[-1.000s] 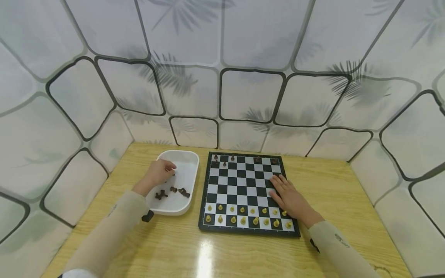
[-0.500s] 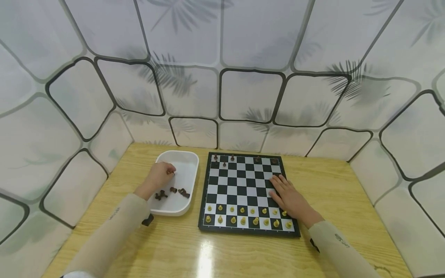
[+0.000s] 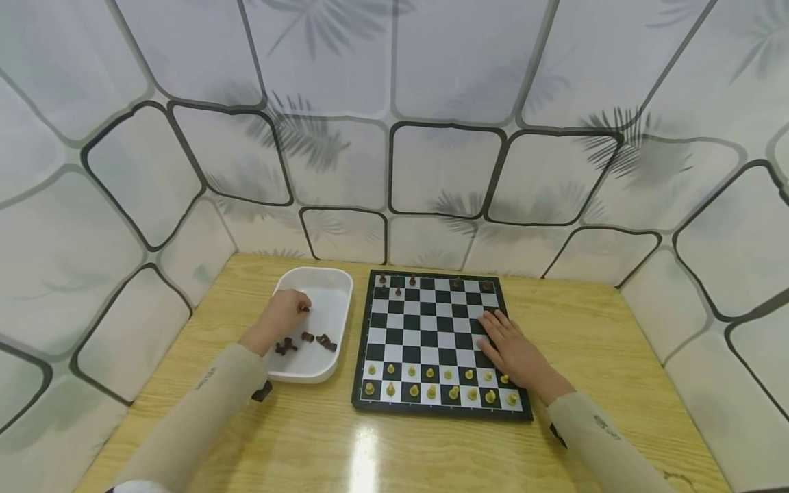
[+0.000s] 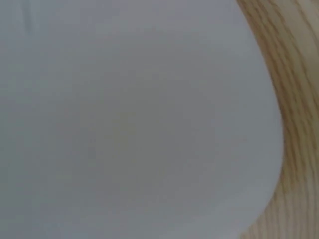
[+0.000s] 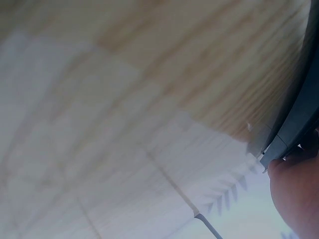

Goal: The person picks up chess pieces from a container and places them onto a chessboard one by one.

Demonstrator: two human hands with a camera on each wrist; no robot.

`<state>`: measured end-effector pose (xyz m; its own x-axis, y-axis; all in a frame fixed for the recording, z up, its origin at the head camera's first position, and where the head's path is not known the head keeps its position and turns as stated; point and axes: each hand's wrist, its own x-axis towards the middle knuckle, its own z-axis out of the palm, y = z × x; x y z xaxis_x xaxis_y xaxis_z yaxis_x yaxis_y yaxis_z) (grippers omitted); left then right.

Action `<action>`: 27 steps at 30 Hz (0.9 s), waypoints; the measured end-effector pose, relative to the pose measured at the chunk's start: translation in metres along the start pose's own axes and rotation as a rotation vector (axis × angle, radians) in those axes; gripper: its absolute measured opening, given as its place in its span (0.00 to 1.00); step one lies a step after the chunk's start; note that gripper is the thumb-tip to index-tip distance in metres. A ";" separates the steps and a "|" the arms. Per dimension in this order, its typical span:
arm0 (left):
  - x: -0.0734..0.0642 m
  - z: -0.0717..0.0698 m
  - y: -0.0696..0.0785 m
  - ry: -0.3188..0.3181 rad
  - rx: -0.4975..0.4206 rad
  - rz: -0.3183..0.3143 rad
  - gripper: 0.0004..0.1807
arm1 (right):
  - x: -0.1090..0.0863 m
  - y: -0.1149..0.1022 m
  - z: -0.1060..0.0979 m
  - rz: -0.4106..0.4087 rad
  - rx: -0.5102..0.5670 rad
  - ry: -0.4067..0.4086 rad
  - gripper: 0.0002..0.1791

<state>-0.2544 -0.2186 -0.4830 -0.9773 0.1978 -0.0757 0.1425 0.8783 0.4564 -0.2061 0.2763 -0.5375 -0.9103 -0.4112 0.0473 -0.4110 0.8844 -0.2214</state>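
In the head view my left hand (image 3: 283,313) is inside a white tray (image 3: 342,287), over its left side. Its thumb and fingertips pinch a small dark brown chess piece (image 3: 305,309), mostly hidden by the fingers. More brown chess pieces (image 3: 325,341) lie on the tray floor below the hand. My right hand (image 3: 516,352) rests flat across the right edge of a black-and-white chessboard (image 3: 429,322), fingers straight. The right wrist view catches part of that hand (image 5: 296,196) against the board's dark edge (image 5: 294,119).
Yellow chess pieces (image 3: 429,372) stand in two rows along the board's near side. Several brown pieces (image 3: 412,280) stand at its far side. The wooden table (image 3: 296,438) ends at a patterned curtain (image 3: 444,171). The tray's white wall (image 4: 149,124) fills most of the left wrist view.
My left hand has lowered slightly into the tray and its fingers have closed on a brown chess piece. The right hand and the board have stayed still.
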 end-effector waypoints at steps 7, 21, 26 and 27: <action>0.002 0.003 0.001 -0.017 0.076 0.018 0.12 | -0.001 -0.002 -0.001 0.001 0.014 -0.003 0.35; 0.004 0.003 -0.004 -0.098 0.013 -0.025 0.17 | 0.000 0.000 -0.001 0.000 0.016 -0.004 0.35; 0.003 0.004 -0.003 -0.077 0.003 0.008 0.12 | 0.000 0.000 -0.001 -0.001 0.023 -0.004 0.35; 0.003 0.004 -0.003 -0.069 0.005 0.014 0.11 | 0.000 0.000 -0.001 -0.001 0.023 -0.003 0.35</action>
<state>-0.2575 -0.2189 -0.4879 -0.9621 0.2396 -0.1299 0.1572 0.8773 0.4535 -0.2061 0.2767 -0.5363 -0.9097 -0.4130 0.0442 -0.4107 0.8786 -0.2438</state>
